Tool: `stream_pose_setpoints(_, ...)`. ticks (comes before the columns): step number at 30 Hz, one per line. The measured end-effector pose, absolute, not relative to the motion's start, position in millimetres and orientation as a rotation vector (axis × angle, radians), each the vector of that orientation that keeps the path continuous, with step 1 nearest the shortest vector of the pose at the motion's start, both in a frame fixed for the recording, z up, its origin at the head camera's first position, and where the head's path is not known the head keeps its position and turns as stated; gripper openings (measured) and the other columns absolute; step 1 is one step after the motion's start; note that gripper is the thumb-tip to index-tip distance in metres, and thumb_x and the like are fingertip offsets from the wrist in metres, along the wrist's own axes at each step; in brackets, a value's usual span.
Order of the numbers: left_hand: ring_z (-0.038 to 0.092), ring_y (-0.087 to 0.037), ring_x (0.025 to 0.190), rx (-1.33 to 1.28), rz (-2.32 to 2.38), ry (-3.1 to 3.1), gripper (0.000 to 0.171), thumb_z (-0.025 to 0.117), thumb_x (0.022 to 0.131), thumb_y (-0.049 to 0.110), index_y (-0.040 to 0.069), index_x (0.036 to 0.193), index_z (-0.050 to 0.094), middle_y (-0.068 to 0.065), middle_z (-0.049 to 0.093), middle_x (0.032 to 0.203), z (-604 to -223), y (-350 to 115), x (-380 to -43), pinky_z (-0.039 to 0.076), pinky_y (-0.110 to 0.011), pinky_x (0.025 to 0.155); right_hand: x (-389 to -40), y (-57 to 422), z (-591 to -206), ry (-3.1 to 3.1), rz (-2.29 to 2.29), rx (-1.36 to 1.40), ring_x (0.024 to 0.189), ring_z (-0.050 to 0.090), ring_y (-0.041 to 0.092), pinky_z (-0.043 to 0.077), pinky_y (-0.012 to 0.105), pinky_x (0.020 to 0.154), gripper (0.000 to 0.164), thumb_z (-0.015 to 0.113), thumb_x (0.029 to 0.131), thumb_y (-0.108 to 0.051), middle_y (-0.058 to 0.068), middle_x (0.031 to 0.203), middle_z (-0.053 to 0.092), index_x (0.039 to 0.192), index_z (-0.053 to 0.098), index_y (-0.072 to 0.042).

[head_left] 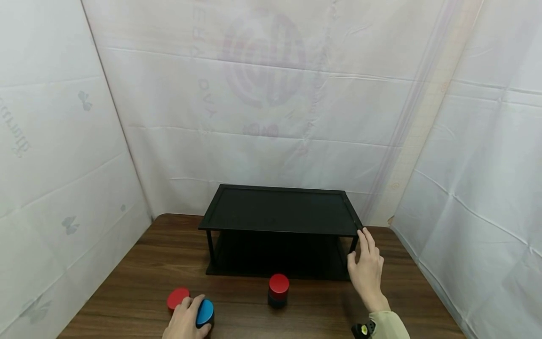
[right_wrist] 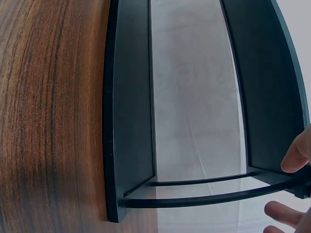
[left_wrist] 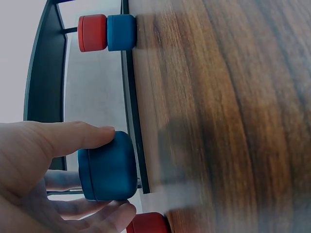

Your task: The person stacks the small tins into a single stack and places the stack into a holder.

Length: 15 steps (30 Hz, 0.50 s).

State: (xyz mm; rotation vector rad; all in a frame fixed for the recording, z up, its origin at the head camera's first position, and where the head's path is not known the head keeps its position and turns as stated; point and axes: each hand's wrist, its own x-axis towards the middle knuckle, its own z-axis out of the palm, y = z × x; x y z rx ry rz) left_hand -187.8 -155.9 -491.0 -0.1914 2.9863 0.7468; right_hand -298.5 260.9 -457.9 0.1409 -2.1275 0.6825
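Between the thumb and curled fingers of the left hand (head_left: 184,321), a blue container (left_wrist: 109,167) was gripped by its sides, its round top left uncovered and turned upward. Whether its base was lifted from the wooden table (head_left: 322,310) or rested on it could not be told. Just beyond those fingers, on the side away from the thumb, a red container (head_left: 177,296) was partly hidden by the hand. To the right of the left thumb, well apart from the fingers of either hand, an upright stack (head_left: 278,285) was set on the table, red above and blue below. Forward of the left fingers, a black shelf (head_left: 275,209) was placed, its upper panel borne over its lower one by thin posts. At its near right corner, the upper panel was touched by the fingertips of the right hand (head_left: 367,270), whose fingers were held fairly straight and apart from the thumb. Behind the right fingers, a black wristband (head_left: 362,330) and a pale green sleeve (head_left: 387,325) were worn. Beyond the fingers of both hands, white sheeting (head_left: 271,160) was hung.
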Motion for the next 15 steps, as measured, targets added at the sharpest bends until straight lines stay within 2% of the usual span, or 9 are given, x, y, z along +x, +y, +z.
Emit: stream_pose_setpoints(15,0.054,-0.033,0.096,-0.208,0.721,3.014,0.068,0.084,0.070,0.024,0.002,0.128,0.055,-0.018,0.056,0.111,-484.1,-148.8,-189.0,0.054,-0.053,0.069,-297.6,261.1,-457.7,-2.135,0.692,0.135,0.087,0.052,0.037,0.036,0.049,0.071,0.061,0.064,0.078,0.009,0.018,0.144,0.045,0.136,0.050,0.000)
